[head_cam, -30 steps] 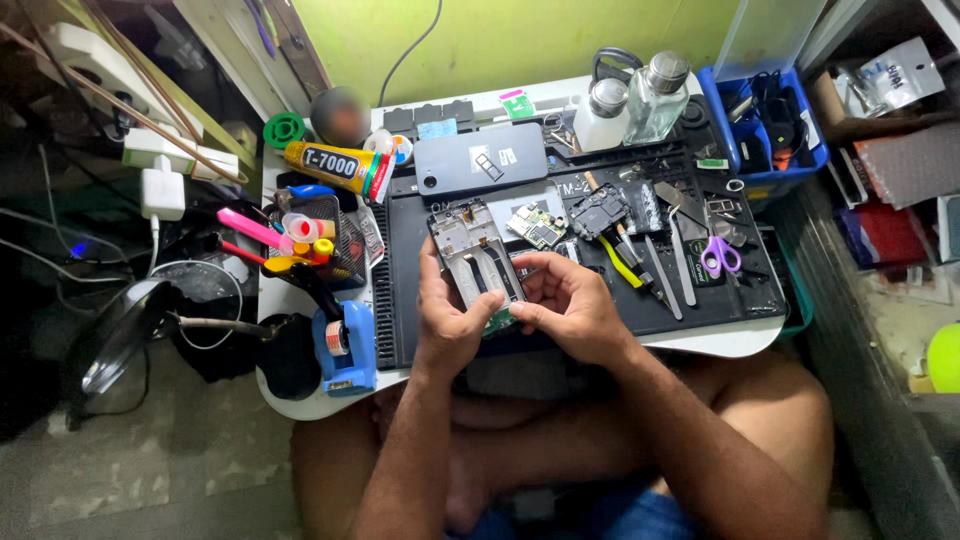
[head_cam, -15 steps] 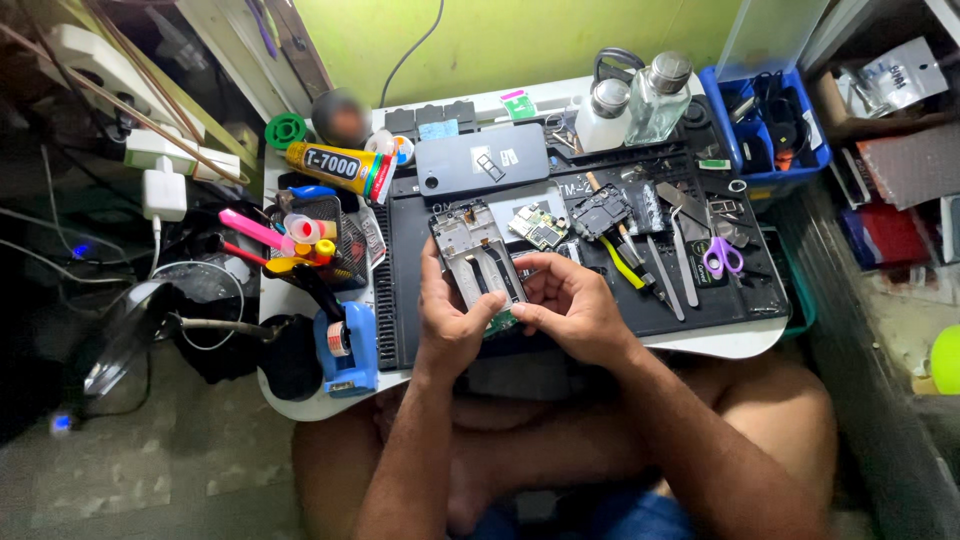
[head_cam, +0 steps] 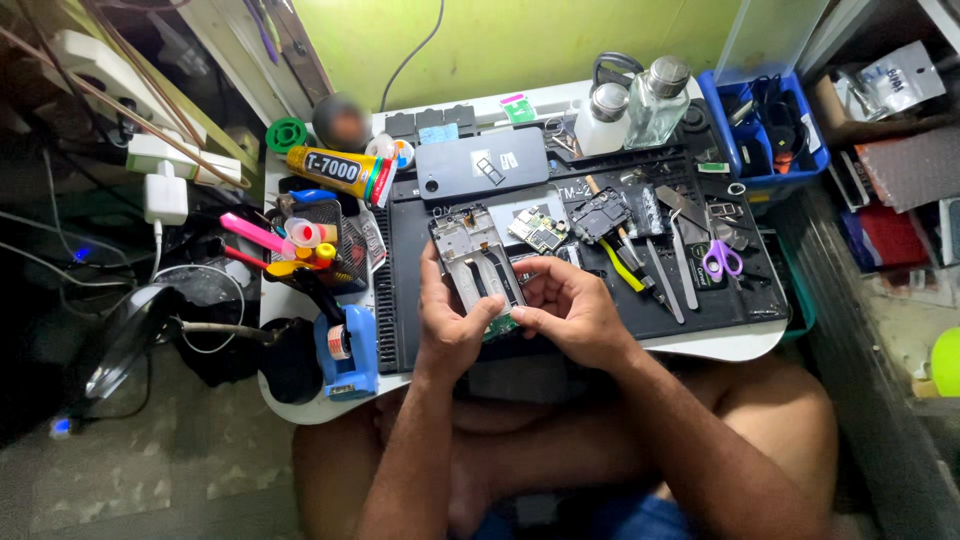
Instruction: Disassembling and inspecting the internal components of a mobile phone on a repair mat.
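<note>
At the near edge of the table, over the person's lap, both hands meet on an opened phone frame [head_cam: 470, 255] that lies on the black work mat [head_cam: 760, 300], its far end pointing away. The left hand [head_cam: 447, 325] is closed around the frame's near left side, thumb on top. The right hand [head_cam: 570, 310] has its fingertips drawn together on a small green board [head_cam: 500, 325] at the frame's near end, which looks pinched between thumb and forefinger. Against the pictures from a moment ago, almost nothing has shifted: both hands stay at the same spot and the frame has not moved on the mat, so the fine work at that near end appears to be still going on.

Left of the hands stands a blue tape dispenser [head_cam: 345, 350]. Farther on, at the left, a black mesh cup [head_cam: 340, 262] holds pink and yellow tools standing at a slant. On the mat to the right lie tweezers [head_cam: 665, 280] and purple-handled scissors [head_cam: 720, 258], with a loose circuit board [head_cam: 540, 230] just beyond the frame.

Farther still lie a dark back cover [head_cam: 482, 165] and a glue tube [head_cam: 335, 170]. At the far right, a blue bin [head_cam: 808, 165] holds dark cables and small tools, too tangled to tell apart. Two glass bottles [head_cam: 655, 100] stand beside it.
</note>
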